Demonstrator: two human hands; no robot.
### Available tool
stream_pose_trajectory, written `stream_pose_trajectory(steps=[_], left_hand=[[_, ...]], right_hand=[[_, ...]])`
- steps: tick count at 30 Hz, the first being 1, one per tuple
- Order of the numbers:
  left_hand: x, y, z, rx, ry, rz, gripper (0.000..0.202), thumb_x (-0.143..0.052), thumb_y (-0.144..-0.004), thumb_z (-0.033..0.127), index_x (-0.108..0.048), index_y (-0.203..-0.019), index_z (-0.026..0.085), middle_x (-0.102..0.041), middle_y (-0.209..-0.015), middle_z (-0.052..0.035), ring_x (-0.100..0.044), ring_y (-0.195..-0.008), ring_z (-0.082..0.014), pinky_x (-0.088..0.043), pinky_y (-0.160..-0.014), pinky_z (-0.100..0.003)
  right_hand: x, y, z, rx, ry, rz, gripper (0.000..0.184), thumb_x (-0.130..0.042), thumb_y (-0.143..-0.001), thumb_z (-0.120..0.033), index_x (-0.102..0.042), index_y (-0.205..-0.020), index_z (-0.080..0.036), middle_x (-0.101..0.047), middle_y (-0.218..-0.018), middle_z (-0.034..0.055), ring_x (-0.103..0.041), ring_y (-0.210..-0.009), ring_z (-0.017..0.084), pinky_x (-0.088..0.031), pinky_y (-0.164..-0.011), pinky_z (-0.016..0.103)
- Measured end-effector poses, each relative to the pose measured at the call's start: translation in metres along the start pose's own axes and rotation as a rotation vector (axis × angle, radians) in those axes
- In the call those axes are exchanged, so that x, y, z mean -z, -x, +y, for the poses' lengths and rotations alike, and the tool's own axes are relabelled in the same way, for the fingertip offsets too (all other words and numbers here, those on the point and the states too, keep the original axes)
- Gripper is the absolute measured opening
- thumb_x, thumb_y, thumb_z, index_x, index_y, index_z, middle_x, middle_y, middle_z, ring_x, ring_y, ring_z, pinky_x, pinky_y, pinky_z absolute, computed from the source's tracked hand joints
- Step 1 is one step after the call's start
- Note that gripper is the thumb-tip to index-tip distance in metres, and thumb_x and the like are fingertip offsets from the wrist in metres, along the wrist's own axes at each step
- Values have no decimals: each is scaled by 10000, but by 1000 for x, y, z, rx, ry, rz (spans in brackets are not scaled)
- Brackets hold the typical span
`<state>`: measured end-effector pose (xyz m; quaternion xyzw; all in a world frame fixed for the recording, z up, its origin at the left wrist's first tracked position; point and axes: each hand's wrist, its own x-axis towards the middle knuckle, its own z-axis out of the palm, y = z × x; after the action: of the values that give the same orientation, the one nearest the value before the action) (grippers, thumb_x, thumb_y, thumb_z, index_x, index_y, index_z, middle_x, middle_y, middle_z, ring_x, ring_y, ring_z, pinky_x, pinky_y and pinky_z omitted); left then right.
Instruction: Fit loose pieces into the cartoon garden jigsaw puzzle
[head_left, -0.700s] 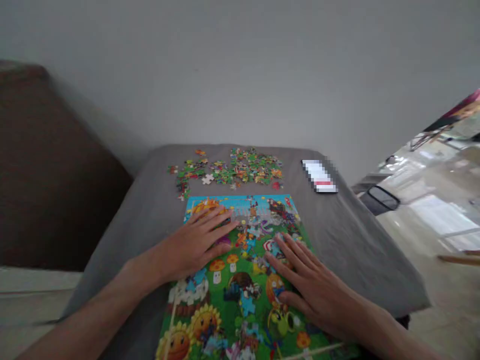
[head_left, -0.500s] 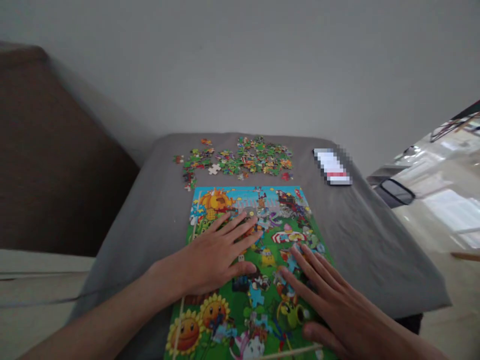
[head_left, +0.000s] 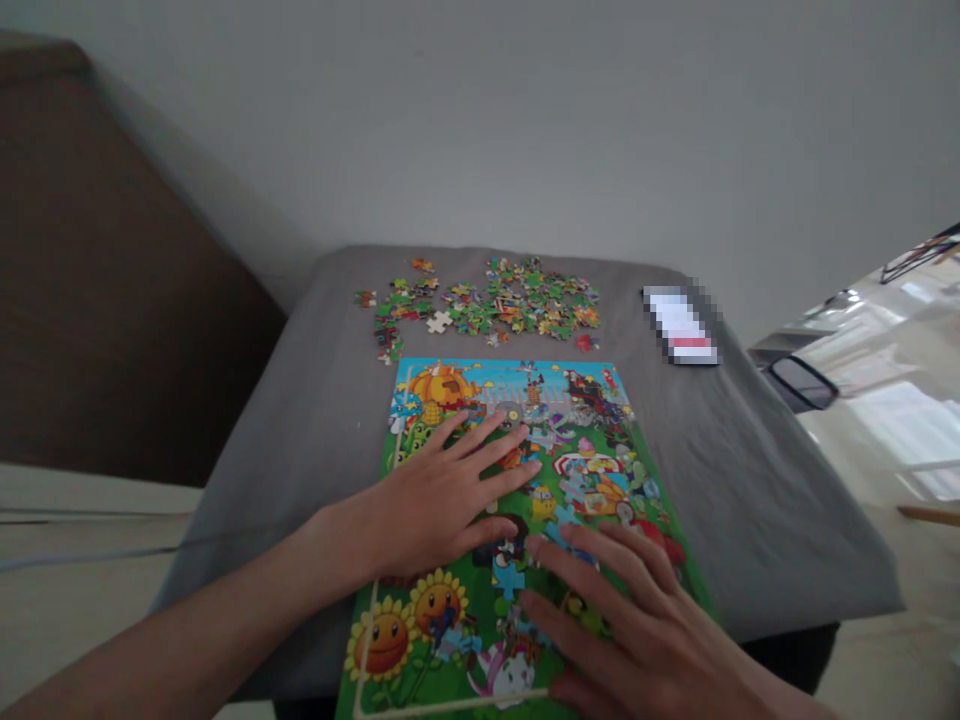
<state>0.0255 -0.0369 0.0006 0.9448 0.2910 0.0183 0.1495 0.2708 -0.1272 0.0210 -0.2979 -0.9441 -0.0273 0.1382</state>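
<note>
A colourful jigsaw puzzle board [head_left: 450, 385] with sunflowers and cartoon plants lies on a grey cloth-covered table [head_left: 315, 400]. My left hand [head_left: 439, 495] lies flat on the middle of the puzzle, fingers spread. My right hand [head_left: 637, 630] rests flat on the puzzle's lower right part, fingers stretched out and pointing left. Neither hand holds anything. A scatter of loose puzzle pieces [head_left: 495, 305] lies beyond the board's far edge.
A blurred white card-like object [head_left: 681, 325] lies at the table's far right. A brown headboard or sofa back [head_left: 97, 300] stands at the left. A grey wall rises behind the table. A shiny floor shows at the right.
Both hands have slid toward me over the puzzle. The right hand has moved furthest, down to the lower right. The view has shifted, showing more of the board's upper part.
</note>
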Motion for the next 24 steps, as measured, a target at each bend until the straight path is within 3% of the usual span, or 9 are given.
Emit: stream_pose_trajectory(steps=[3, 5, 10, 17, 21, 24], left_hand=[[0, 0, 1, -16, 19, -35, 621, -458, -1005, 563, -339, -1550, 290, -204, -1667, -54, -90, -1549, -315, -108, -1229, -578], [-1, 0, 1, -24, 40, -52, 637, -458, -1001, 571, -311, -1559, 302, -176, -1672, -45, -81, -1551, -303, -97, -1232, -571], [-3, 3, 0, -17, 62, -61, 671, -442, -999, 592, -243, -1579, 321, -123, -1681, -31, -80, -1553, -288, -82, -1237, -555], [0, 2, -4, -11, 60, -37, 617, -398, -1016, 591, -281, -1565, 335, -210, -1670, -25, -189, -1533, -296, -245, -1192, -532], [6, 3, -20, 61, 15, 75, 522, -373, -1049, 512, -342, -1541, 341, -355, -1618, -13, -280, -1490, -262, -274, -1181, -485], [13, 9, -45, 208, -23, 212, 456, -397, -1051, 446, -428, -1494, 340, -466, -1533, -29, -369, -1415, -266, -305, -1148, -488]], right_hand=[[-17, -4, -11, -71, -135, 114, 265, -472, -1046, -343, -694, -956, -228, -719, -913, -7, -565, -851, 182, -420, -790, 323], [-27, -6, -11, -104, -215, 136, 213, -538, -1020, -336, -678, -903, -225, -683, -840, -12, -544, -802, 171, -407, -727, 308], [-35, -7, -4, -61, -340, 134, 180, -638, -969, -340, -654, -821, -239, -654, -843, -27, -522, -784, 152, -407, -723, 289], [-48, 2, -2, -67, -357, 80, 165, -569, -1012, -326, -685, -912, -264, -673, -855, -49, -543, -804, 138, -437, -790, 277], [-55, 4, 5, 23, -313, -15, 125, -620, -980, -348, -699, -909, -284, -667, -875, -49, -541, -808, 134, -441, -729, 269], [-44, -7, 14, 138, -287, -87, 82, -673, -940, -374, -716, -912, -309, -665, -880, -64, -560, -818, 128, -443, -687, 263]])
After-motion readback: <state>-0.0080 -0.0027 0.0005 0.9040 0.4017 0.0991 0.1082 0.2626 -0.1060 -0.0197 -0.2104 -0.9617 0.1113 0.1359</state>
